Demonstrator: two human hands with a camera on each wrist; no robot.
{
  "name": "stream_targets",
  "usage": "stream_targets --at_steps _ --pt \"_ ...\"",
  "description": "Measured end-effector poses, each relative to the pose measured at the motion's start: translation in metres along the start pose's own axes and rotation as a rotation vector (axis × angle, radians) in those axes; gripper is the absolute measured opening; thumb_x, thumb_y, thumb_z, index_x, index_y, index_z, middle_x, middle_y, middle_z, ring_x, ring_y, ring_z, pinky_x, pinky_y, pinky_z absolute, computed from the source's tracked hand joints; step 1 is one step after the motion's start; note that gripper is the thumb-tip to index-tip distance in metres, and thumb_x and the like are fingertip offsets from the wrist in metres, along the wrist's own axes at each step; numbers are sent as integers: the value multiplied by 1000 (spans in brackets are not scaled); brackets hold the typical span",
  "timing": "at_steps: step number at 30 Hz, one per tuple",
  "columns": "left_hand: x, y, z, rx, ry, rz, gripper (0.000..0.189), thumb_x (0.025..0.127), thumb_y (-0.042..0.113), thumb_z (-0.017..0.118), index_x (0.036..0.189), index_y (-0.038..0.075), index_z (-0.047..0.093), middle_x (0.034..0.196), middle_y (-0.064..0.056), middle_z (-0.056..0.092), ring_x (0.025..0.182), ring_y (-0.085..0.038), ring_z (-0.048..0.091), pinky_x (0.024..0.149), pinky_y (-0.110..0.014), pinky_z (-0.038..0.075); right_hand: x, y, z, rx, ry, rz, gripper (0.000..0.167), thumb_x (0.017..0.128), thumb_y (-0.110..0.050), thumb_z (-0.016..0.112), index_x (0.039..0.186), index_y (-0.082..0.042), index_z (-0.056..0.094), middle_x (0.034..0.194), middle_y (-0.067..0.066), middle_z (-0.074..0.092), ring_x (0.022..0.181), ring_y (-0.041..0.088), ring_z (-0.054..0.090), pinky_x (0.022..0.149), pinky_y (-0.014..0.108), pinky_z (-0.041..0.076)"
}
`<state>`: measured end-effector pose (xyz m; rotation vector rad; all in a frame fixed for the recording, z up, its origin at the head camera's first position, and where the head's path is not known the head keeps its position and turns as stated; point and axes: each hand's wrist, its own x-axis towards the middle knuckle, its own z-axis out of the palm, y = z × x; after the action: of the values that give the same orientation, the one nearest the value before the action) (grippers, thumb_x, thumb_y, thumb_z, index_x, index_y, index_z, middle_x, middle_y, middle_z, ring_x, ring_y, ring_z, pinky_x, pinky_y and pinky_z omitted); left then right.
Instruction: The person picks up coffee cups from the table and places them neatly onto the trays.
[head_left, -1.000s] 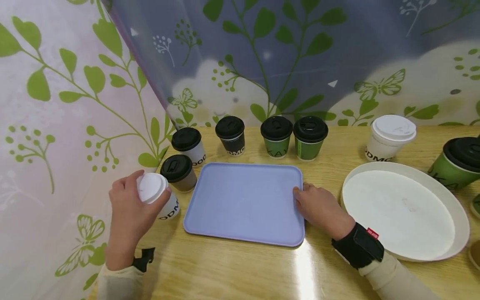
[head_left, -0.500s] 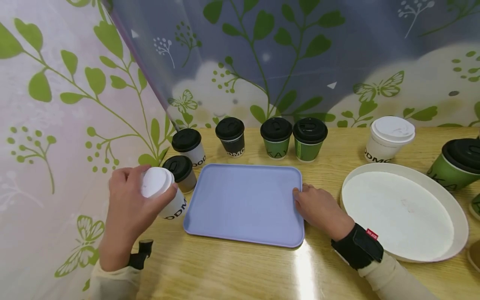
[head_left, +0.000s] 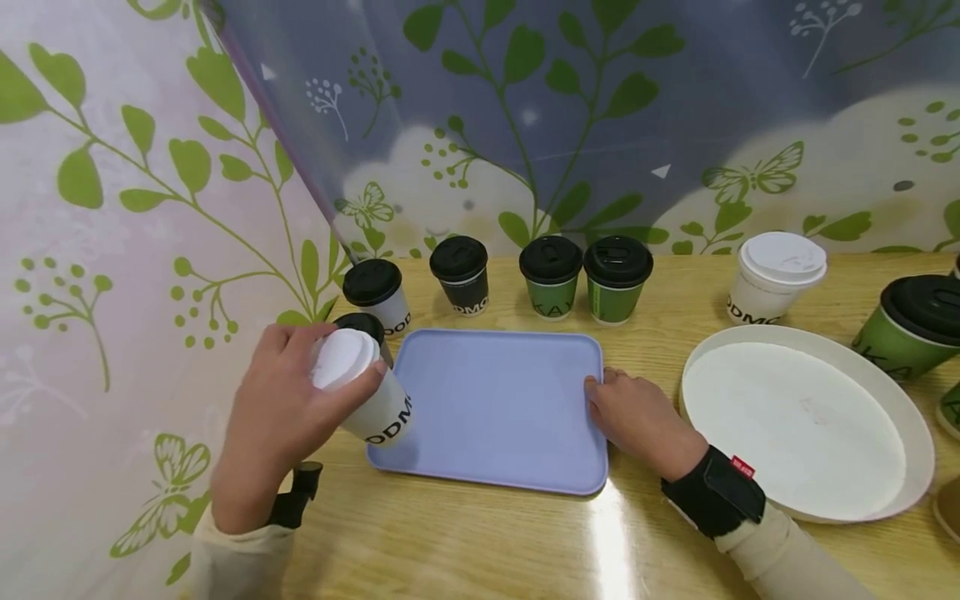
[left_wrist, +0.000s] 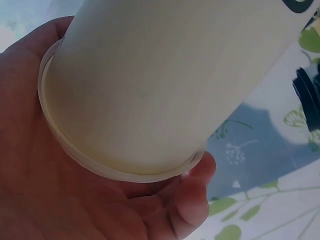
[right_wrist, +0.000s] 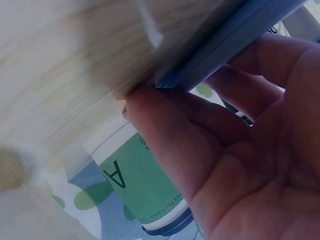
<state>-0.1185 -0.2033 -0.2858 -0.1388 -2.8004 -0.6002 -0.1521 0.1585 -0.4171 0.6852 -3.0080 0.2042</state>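
Observation:
My left hand (head_left: 281, 417) grips a white paper coffee cup (head_left: 382, 407) with a white lid, thumb and fingers round the lid end. The cup is tilted and its lower part overlaps the left edge of a lavender rectangular tray (head_left: 495, 408). In the left wrist view the cup wall (left_wrist: 150, 90) fills much of the picture, the palm under its rim. My right hand (head_left: 641, 417) holds the tray by its right rim; the right wrist view shows its fingers at the tray edge (right_wrist: 215, 50). Just behind the left hand, a black-lidded cup (head_left: 363, 327) is partly hidden.
Behind the tray stand a black-lidded white cup (head_left: 378, 292), a dark cup (head_left: 460, 275) and two green cups (head_left: 551, 279). To the right are a round cream tray (head_left: 795, 425), a white-lidded cup (head_left: 776, 279) and a large green cup (head_left: 911, 329). A patterned wall (head_left: 165, 250) borders the left side.
The left hand has lifted the white cup and moved it right, from beside the tray to over its left edge, tilting it more. The right hand and tray have stayed put.

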Motion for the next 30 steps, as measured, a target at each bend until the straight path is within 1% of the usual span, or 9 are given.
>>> stream_targets --at_steps 5,9,17,21,25,30 --pt "5 11 4 -22 15 46 66 87 55 74 132 7 65 120 -19 51 98 -35 56 75 -55 54 -1 0 0 -13 17 -7 19 98 -7 66 112 4 71 90 23 66 68 31 65 57 42 55" --pt "11 18 9 -31 20 72 68 87 57 74 133 7 64 119 -20 51 97 -35 56 74 -55 54 -2 -1 0 -18 24 -5 16 98 -7 66 109 4 71 86 21 63 67 30 64 55 41 54" --pt "21 27 14 -49 16 111 68 86 57 74 133 9 63 120 -19 51 99 -34 53 74 -54 54 -2 -1 0 -15 41 -15 16 98 -6 66 109 4 71 83 19 62 65 29 63 53 41 53" --pt "29 31 20 -64 21 134 73 86 58 74 139 9 62 121 -18 51 101 -34 53 77 -54 52 -1 -1 0 -9 28 -7 17 98 -7 66 110 4 70 85 20 63 66 29 63 54 41 54" --pt "38 32 28 -82 46 163 77 84 53 78 144 8 57 127 -20 52 107 -36 52 82 -54 51 -1 -1 0 4 25 -2 19 98 -8 66 111 4 70 86 20 63 65 29 63 55 41 54" --pt "44 30 37 -105 77 198 76 83 46 79 142 4 56 131 -22 53 109 -37 52 85 -55 50 -2 -1 0 -9 41 -11 17 97 -7 67 109 4 70 84 20 62 65 29 62 54 41 53"
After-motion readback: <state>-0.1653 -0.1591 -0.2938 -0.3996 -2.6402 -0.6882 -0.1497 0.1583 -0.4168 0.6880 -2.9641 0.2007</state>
